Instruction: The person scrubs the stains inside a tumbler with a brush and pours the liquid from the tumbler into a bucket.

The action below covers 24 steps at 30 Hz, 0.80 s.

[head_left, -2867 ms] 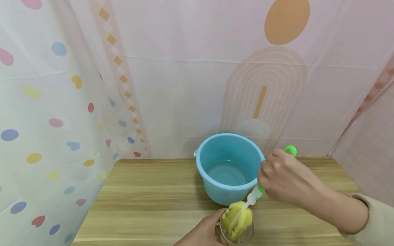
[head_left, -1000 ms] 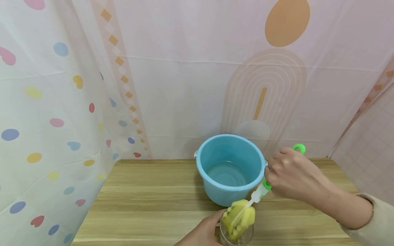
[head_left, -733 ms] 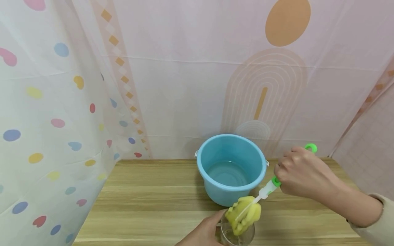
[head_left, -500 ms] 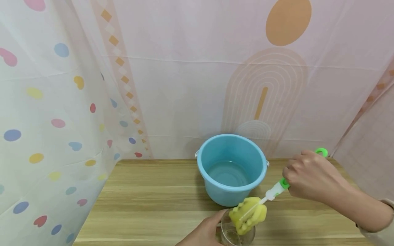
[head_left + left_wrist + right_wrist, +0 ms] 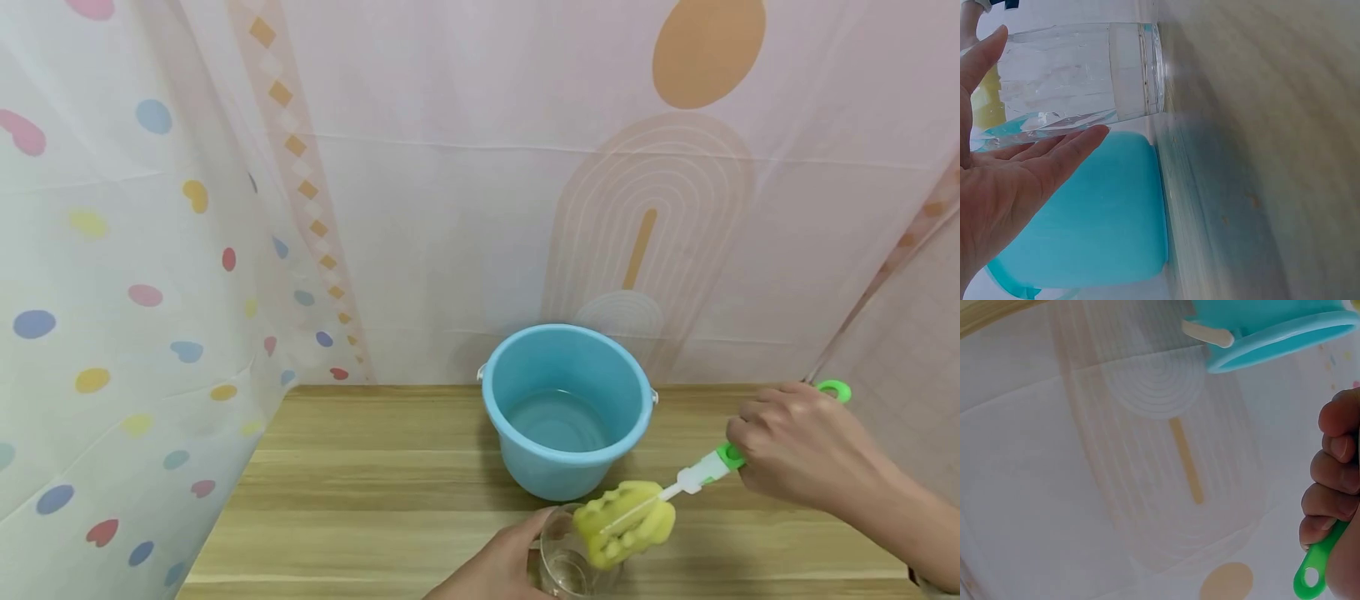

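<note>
My left hand (image 5: 498, 560) grips a clear glass cup (image 5: 558, 571) that stands on the table at the bottom of the head view. In the left wrist view, its thumb and fingers lie along either side of the cup (image 5: 1066, 69). With curled fingers my right hand (image 5: 810, 446) holds the green and white handle of a sponge cup brush (image 5: 633, 525). The brush slants down to the left, its yellow sponge head overlapping the cup's right rim in the head view. In the right wrist view, my right hand (image 5: 1332, 465) wraps the green handle (image 5: 1317, 557).
A light blue bucket (image 5: 551, 479) with some water in it stands just behind the cup and brush. The wood-grain table (image 5: 360, 483) ends at a pale patterned curtain (image 5: 435, 250) behind. A dotted curtain (image 5: 112, 333) hangs on the left.
My right hand has moved to the right and slightly down. The sponge head has shifted from inside the cup to its right rim. My left hand and the cup stay nearly in place.
</note>
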### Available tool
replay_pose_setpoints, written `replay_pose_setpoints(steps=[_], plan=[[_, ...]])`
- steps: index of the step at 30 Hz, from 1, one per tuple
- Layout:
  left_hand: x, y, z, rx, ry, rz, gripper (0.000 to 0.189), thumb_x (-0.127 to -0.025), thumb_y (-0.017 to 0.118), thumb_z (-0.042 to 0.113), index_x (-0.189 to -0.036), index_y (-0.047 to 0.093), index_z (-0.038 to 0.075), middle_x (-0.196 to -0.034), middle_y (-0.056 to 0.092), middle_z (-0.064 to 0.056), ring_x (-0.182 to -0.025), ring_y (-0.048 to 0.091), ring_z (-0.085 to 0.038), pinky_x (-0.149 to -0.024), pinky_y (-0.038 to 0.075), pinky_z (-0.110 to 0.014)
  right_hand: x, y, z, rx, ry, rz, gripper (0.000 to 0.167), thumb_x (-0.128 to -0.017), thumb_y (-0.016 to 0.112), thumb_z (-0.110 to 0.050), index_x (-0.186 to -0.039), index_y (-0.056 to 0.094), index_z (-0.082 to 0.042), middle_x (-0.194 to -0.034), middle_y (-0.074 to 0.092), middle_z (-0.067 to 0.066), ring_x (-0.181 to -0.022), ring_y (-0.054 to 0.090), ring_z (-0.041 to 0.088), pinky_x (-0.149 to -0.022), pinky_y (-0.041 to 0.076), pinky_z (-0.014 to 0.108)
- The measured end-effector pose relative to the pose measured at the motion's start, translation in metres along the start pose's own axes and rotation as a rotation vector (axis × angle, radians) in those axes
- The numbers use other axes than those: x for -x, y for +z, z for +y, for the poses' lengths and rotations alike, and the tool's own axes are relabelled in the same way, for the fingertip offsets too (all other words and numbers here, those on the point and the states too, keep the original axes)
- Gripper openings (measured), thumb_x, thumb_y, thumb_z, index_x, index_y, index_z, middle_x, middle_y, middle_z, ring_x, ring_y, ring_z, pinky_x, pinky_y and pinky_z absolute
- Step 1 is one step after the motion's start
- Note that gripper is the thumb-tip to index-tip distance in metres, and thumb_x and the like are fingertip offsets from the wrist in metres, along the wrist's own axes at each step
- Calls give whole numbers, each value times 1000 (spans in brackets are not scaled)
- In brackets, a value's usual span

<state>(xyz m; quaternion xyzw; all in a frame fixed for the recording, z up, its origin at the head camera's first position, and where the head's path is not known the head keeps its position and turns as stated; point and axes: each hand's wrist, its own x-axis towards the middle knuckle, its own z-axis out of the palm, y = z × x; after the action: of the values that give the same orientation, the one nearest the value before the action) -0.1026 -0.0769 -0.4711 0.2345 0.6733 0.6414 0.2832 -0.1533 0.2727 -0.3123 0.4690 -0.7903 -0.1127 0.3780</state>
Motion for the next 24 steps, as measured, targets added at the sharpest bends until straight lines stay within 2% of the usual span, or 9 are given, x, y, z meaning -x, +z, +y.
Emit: replay_pose_setpoints(steps=[3, 12, 17, 24], plan=[[0, 0, 0, 32, -15, 1, 77, -86, 89, 15, -150, 51, 34, -142, 58, 11, -129, 58, -19, -97, 51, -26, 5, 0, 2, -3, 12, -4, 16, -68, 26, -8, -60, 22, -21, -60, 14, -10, -59, 10, 8, -51, 17, 25], [1, 1, -1, 68, 34, -24, 77, -87, 88, 18, -152, 49, 36, -145, 58, 8, -132, 57, -26, -101, 50, -30, 22, 4, 0, -14, 57, 19, 13, -68, 28, -11, -59, 25, -21, -60, 14, -11, -58, 11, 7, -51, 17, 24], [1, 1, -1, 37, 33, -10, 77, -87, 89, 20, -151, 50, 37, -144, 59, 9, -130, 58, -21, -101, 50, -29, 31, 7, -4, -16, 105, 37, 15, -69, 27, -12, -59, 26, -21, -60, 15, -11, -57, 11, 5, -51, 15, 22], [0, 1, -1, 60, 27, -16, 77, -87, 88, 14, -151, 50, 33, -146, 58, 0, -129, 59, -22, -100, 51, -29, 46, 13, -10, -39, 179, 36, 18, -71, 28, -12, -58, 25, -24, -59, 16, -13, -59, 10, 3, -51, 11, 20]])
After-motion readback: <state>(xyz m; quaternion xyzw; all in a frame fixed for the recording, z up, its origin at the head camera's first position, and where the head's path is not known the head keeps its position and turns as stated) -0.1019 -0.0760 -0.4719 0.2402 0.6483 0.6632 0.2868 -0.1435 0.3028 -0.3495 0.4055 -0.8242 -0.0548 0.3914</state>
